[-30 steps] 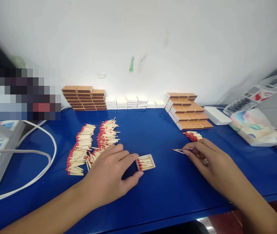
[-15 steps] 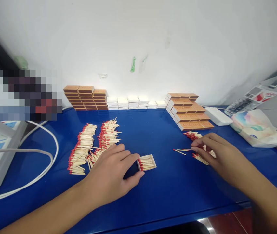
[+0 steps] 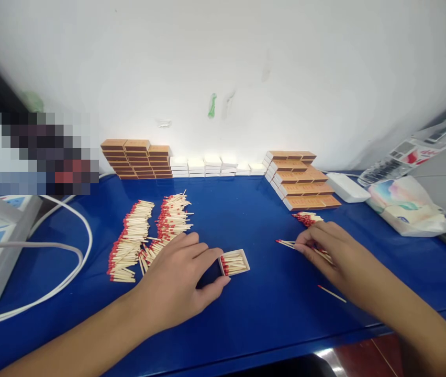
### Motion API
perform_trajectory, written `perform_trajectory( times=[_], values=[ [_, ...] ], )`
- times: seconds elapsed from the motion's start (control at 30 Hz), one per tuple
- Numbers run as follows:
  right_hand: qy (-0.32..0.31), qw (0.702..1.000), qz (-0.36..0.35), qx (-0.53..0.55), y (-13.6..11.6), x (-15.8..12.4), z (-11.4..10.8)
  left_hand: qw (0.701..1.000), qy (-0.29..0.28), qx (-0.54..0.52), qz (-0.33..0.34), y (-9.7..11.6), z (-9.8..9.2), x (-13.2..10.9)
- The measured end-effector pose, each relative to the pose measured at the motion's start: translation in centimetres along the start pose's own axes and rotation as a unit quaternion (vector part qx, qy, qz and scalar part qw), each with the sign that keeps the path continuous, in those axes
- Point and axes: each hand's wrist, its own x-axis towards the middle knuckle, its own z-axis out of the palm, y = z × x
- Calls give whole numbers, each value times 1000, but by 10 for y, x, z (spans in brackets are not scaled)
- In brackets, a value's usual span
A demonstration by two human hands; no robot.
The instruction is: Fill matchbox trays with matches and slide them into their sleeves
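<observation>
Matchboxes [image 3: 299, 189] line the wall [image 3: 270, 110]; left fingers [image 3: 210, 256] hold a tray [image 3: 246, 260], right fingers [image 3: 304, 239] touch matches [image 3: 286, 243], grip unclear.

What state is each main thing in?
Matchbox tray: open, matches inside
Left hand: gripping the tray
Right hand: at loose matches, grip unclear
Single match: lying apart, unlit
Left match piles: loose, red heads leftward
Brown matchboxes: stacked
White boxes: stacked
Tissue pack: lying flat

Left hand [image 3: 179, 283] palm down, thumb [image 3: 215, 290] and fingers [image 3: 209, 256] parted; right hand [image 3: 331, 251] curled, fingertips bunched; forearms [image 3: 101, 330] angled inward.
</observation>
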Motion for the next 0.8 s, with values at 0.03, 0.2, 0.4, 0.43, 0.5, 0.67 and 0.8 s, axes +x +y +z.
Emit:
perform_trajectory(
  times=[0.03,0.2,0.4,0.43,0.5,0.67,0.8],
  values=[
    [-3,1000,-1,2,-3,-1,2,1000,0,0,0,0,0,0],
    [5,1000,20,-6,-8,-2,10,1000,2,-2,3,1,-1,0],
    [15,1000,17,-11,-3,-4,15,1000,-4,3,-1,1,-1,0],
    [15,1000,13,-12,-3,-4,16,1000,-6,5,-2,1,-2,0],
    [22,1000,7,-10,-6,-4,17,1000,-10,5,-4,1,-2,0],
    [47,999,-19,14,-37,0,14,1000,-10,-5,-4,2,-2,1],
    [32,997,-66,20,-76,9,17,1000,-9,-11,-1,2,-2,2]
  ],
)
